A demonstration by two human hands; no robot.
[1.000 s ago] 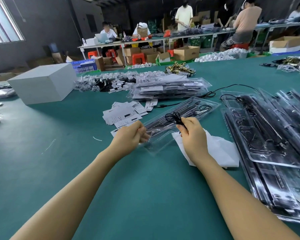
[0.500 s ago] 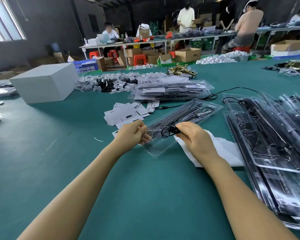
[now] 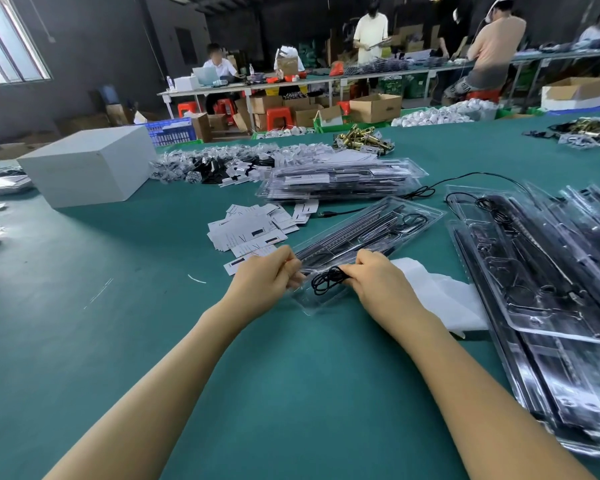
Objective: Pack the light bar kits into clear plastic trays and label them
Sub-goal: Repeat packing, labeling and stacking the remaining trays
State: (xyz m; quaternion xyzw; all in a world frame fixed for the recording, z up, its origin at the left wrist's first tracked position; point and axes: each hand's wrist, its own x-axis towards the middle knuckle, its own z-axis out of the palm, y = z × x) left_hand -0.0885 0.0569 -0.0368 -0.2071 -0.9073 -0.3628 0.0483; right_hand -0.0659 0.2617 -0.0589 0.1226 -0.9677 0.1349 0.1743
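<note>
A long clear plastic tray (image 3: 371, 230) with black light bars in it lies slanted on the green table (image 3: 153, 306), its near end between my hands. My left hand (image 3: 264, 277) grips the tray's near left edge with curled fingers. My right hand (image 3: 378, 278) pinches a coiled black cable (image 3: 326, 282) and holds it low over the tray's near end. A loose pile of white labels (image 3: 253, 228) lies just left of the tray.
A stack of closed packed trays (image 3: 343, 180) sits behind. More trays with light bars (image 3: 551, 271) fill the right side. A white cloth (image 3: 440, 292) lies under my right wrist. A white box (image 3: 87, 164) stands far left, small bagged parts (image 3: 205, 168) beyond. People work at distant tables.
My right hand has brought the coiled cable down and toward me, from above the tray's middle to its near end. My left hand has stayed on the tray's edge.
</note>
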